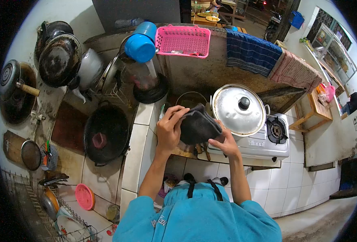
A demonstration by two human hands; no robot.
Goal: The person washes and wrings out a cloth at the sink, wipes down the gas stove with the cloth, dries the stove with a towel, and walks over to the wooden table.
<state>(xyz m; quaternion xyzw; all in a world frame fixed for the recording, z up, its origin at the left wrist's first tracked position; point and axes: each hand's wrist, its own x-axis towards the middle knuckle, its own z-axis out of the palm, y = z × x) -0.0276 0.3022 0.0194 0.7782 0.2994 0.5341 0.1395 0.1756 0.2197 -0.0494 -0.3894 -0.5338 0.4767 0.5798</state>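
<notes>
A folded dark grey cloth (198, 126) is held up between both hands, in front of the stove. My left hand (171, 126) pinches its upper left side, fingers bent over the edge. On the lower right edge, my right hand (226, 141) grips the cloth between thumb and fingers. Just behind and to the right, a large lidded silver pot (235, 115) sits on the white gas stove (255, 144). The black burner (277, 130) at the stove's right side is bare.
A black wok (106, 133) lies left of the tiled ledge (136, 157). Pans (60, 60) hang on the left wall. A pink basket (182, 40), blue container (140, 47) and towels (254, 52) line the low wall. A person (352, 103) is at the far right.
</notes>
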